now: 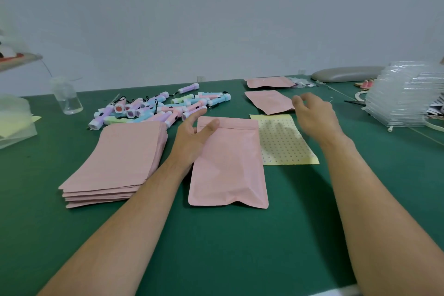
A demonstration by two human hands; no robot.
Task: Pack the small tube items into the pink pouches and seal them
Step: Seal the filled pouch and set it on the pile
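Observation:
A pink pouch [228,166] lies flat on the green table [240,235] in front of me. My left hand [192,132] holds its upper left corner, thumb on top near the zip edge and fingers stretched toward the tubes. A heap of pastel tube items [158,108] lies beyond that hand. My right hand [312,113] hovers with loosely bent fingers, holding nothing, above a yellow sticker sheet [283,144] and next to a filled pink pouch [269,101]. Another filled pouch [269,82] lies farther back. A stack of empty pink pouches [115,163] sits at the left.
A clear bottle [67,96] stands at the back left beside a translucent bag [16,122]. Stacked clear plastic trays [406,96] fill the right side, with a grey pad [346,74] and small clutter behind them. A pale wall backs the table.

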